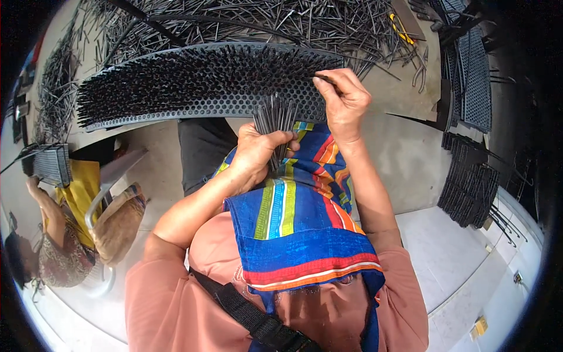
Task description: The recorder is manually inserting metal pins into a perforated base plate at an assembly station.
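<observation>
My left hand [255,150] is wrapped round a bundle of thin dark grey rods [274,117], which stand up out of the fist in front of the apron. Beyond it lies a long grey perforated tray [234,107] with rows of round holes. Short black rods [176,82] stand upright in most of its left and far part, while holes on the near right side are bare. Above the tray's right end, my right hand [346,104] pinches a thin black rod [321,76] between thumb and fingers; its far tip is hard to separate from the rods behind.
Loose black rods [252,23] lie heaped behind the tray, with a yellow-and-black tool [402,29] at their right. More perforated trays [474,76] lean at far right, above a stack of black rods [469,182]. Another person [64,246] sits at left beside a chair [105,205].
</observation>
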Tool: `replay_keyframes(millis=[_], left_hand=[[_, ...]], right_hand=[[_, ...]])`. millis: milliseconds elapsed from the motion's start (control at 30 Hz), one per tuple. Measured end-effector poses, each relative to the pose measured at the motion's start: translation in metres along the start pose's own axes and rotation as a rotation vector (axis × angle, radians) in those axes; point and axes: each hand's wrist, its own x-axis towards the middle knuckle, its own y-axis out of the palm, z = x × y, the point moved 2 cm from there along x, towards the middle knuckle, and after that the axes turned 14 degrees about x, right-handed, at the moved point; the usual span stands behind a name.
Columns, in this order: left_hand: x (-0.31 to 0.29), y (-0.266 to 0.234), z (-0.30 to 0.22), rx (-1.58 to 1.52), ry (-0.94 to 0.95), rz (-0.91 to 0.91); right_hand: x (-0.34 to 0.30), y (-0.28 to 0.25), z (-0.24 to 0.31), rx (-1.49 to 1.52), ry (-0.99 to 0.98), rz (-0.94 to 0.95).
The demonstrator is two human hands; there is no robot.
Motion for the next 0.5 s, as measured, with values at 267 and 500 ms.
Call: replay_keyframes(millis=[267, 500], left_hand=[[0.002, 0.002, 0.001, -0.057, -0.011, 0.037], [0.002, 0.012, 0.001, -0.064, -0.040, 0.119]], right_hand=[[-0.017, -0.002, 0.006, -0.067, 0.109, -0.015], [-0.040, -0.005, 0.004, 0.526, 0.895, 0.202]])
